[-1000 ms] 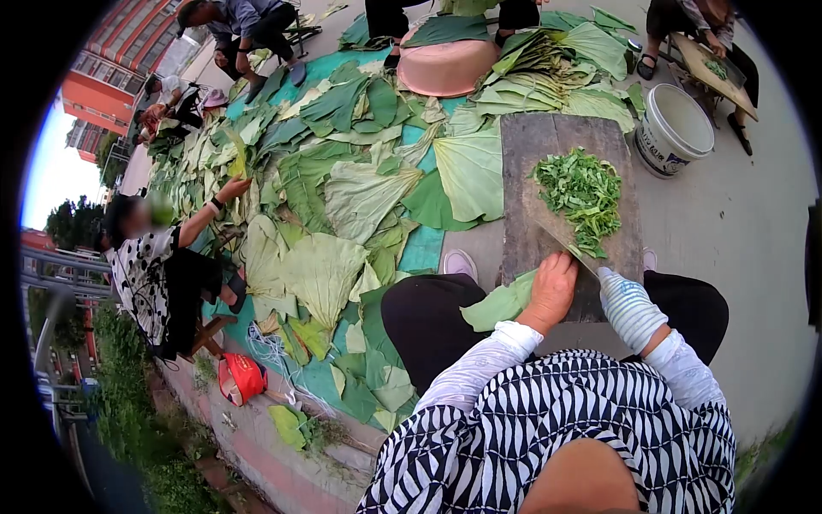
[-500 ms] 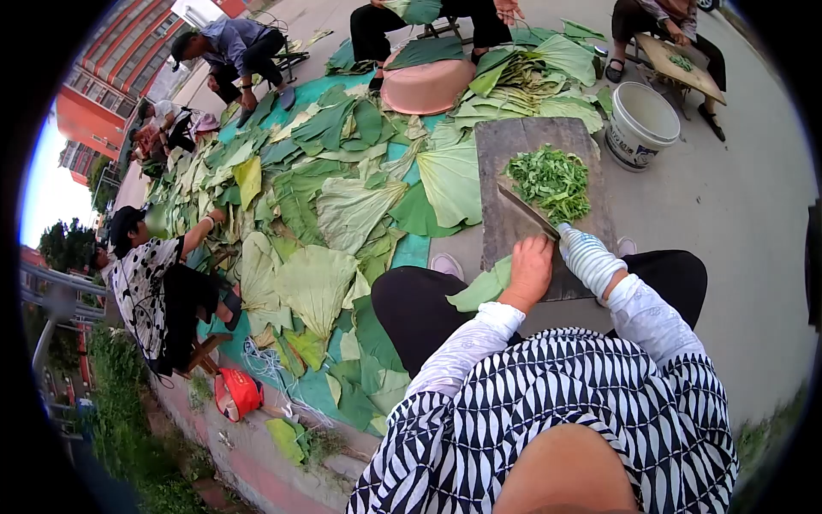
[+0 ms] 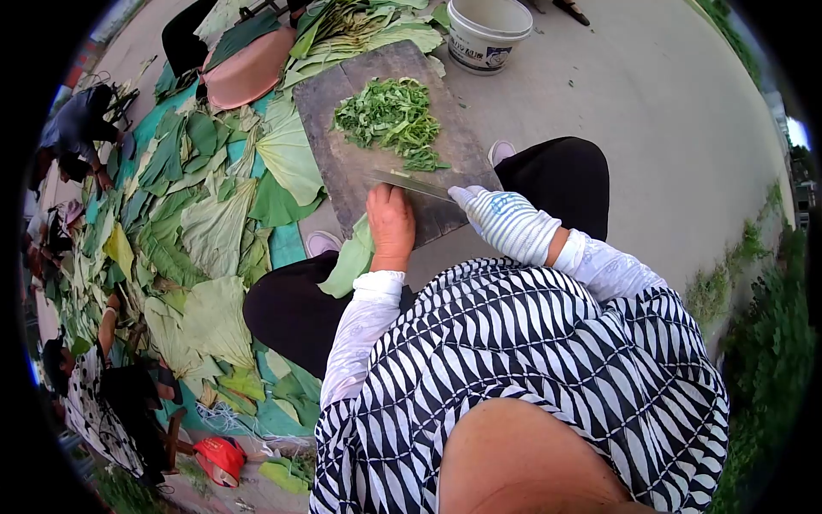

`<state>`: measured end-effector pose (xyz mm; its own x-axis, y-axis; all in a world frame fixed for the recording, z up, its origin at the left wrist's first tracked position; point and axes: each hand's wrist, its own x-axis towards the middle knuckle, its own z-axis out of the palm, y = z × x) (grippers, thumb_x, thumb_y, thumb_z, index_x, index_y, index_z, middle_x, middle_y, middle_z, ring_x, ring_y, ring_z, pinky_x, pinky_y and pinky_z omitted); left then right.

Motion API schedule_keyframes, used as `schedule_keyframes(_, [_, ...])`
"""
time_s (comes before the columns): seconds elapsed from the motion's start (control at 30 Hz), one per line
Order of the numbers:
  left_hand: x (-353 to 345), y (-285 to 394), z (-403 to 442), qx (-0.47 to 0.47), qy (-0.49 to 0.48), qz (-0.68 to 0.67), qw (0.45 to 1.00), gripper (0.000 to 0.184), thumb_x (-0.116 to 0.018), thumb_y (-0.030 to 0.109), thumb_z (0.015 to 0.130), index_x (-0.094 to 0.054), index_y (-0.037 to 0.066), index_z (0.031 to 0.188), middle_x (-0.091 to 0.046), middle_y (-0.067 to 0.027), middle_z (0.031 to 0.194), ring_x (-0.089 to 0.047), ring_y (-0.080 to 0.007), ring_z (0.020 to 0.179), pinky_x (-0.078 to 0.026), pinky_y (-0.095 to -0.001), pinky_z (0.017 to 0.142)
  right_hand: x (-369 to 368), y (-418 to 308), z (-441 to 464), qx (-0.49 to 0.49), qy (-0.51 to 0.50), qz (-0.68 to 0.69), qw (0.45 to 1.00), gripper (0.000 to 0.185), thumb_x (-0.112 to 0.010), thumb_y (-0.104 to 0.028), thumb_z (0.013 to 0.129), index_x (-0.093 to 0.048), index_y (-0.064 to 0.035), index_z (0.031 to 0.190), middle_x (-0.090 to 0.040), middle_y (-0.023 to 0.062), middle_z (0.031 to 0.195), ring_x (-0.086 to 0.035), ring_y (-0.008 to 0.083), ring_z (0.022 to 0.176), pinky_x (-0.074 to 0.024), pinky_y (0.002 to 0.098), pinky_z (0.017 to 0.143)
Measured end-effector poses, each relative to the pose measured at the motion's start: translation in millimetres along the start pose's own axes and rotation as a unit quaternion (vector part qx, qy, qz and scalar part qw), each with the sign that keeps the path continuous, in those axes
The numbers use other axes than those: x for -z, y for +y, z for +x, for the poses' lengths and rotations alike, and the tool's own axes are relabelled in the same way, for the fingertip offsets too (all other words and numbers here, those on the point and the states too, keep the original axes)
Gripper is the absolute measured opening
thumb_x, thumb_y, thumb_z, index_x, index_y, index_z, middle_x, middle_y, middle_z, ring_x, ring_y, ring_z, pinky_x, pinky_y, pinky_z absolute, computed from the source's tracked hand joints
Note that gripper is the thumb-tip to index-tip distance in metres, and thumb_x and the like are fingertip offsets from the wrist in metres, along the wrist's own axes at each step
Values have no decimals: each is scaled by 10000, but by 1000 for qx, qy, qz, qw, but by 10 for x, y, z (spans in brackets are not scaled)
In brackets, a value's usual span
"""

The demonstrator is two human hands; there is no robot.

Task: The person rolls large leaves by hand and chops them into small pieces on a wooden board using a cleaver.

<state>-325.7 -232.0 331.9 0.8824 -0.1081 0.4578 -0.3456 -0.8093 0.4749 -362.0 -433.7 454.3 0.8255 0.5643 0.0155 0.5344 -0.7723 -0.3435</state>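
A dark wooden cutting board (image 3: pixel 467 147) lies in front of my knees, bearing a heap of shredded green leaves (image 3: pixel 390 118). My bare left hand (image 3: pixel 391 224) is closed on a green leaf (image 3: pixel 350 261) at the board's near edge; part of the leaf hangs off toward my thigh. In a striped glove, my right hand (image 3: pixel 512 223) grips a knife (image 3: pixel 413 185), its handle hidden in the fist. The blade crosses the board just beyond my left fingertips, between them and the heap. Whatever part of the leaf lies beneath those fingers is hidden.
Big lotus leaves (image 3: pixel 210 227) cover a green sheet on the left. A pink tub (image 3: pixel 248 73) and stacked leaves (image 3: pixel 368 34) stand beyond the board, with a white bucket (image 3: pixel 486 38) at its far right. Other people sit along the left; a red bag (image 3: pixel 221 460) lies lower left.
The view has swung right and down, so the board appears farther left and tilted. The knife blade has turned to lie more nearly crosswise. Both hands keep their holds.
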Motion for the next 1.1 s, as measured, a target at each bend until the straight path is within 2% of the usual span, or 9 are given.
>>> schedule_keyframes(0.2, [41,44,38,-14,16,-17,1000,244,-592,17,727,-602,22,971,-554,-140,942,-513,-346,903,-428,-437,790,152,-34,-66,-84,-166,6,983,387,-432,-47,867,-431,30,1246,-567,275,1131,-608,392,975,-503,419,825])
schedule_keyframes(0.33, [33,36,34,-11,17,-18,1000,265,-593,13,727,-604,29,992,-561,-136,927,-516,-344,885,-428,-438,778,43,36,-24,-63,-150,5,987,438,-413,-52,876,-392,38,1305,-539,296,1201,-577,400,1066,-460,424,929])
schedule_keyframes(0.4, [26,29,23,-4,3,-16,1000,265,-598,22,716,-601,19,981,-563,-139,970,-516,-344,923,-424,-441,806,-4,63,75,-53,-142,0,988,381,-397,-66,895,-435,41,1258,-572,286,1140,-592,393,1032,-478,420,892])
schedule_keyframes(0.47, [19,19,17,2,-12,-13,1000,267,-604,31,705,-599,8,971,-564,-142,1012,-517,-345,962,-420,-444,834,-150,137,195,-7,-55,-6,998,301,-439,-55,872,-489,40,1153,-618,217,950,-631,369,849,-518,412,740])
schedule_keyframes(0.6, [39,32,21,-9,-5,-8,1000,279,-607,36,699,-596,10,976,-567,-143,1036,-518,-343,969,-418,-440,837,-215,102,535,-26,-110,3,994,281,-413,-72,896,-509,21,1142,-628,232,974,-636,358,889,-517,407,752])
schedule_keyframes(0.73, [42,23,21,5,-33,-9,999,299,-610,41,693,-597,18,990,-565,-139,1065,-513,-339,986,-415,-437,849,-410,102,807,18,-33,31,999,252,-407,-101,914,-539,14,1095,-628,241,994,-636,342,905,-510,420,754])
schedule_keyframes(0.9, [69,42,24,-5,-15,-13,1000,291,-615,50,710,-607,29,1000,-555,-129,1085,-504,-330,1014,-412,-436,856,-219,135,944,7,-29,29,999,273,-549,-110,840,-550,-3,1091,-650,207,818,-639,385,755,-512,441,633])
schedule_keyframes(0.93, [67,47,26,-8,-14,-16,1000,283,-616,53,718,-613,31,1000,-551,-129,1087,-501,-330,1021,-411,-434,860,-180,179,940,-44,-58,36,997,226,-526,-115,853,-562,-6,1048,-649,228,861,-637,390,809,-504,451,688])
schedule_keyframes(1.1, [69,60,22,2,5,-22,1000,264,-614,53,730,-629,31,992,-548,-139,1084,-497,-338,1016,-408,-431,873,118,317,782,-23,-26,24,999,225,-551,-121,846,-569,-31,1052,-647,220,840,-634,388,779,-502,454,657])
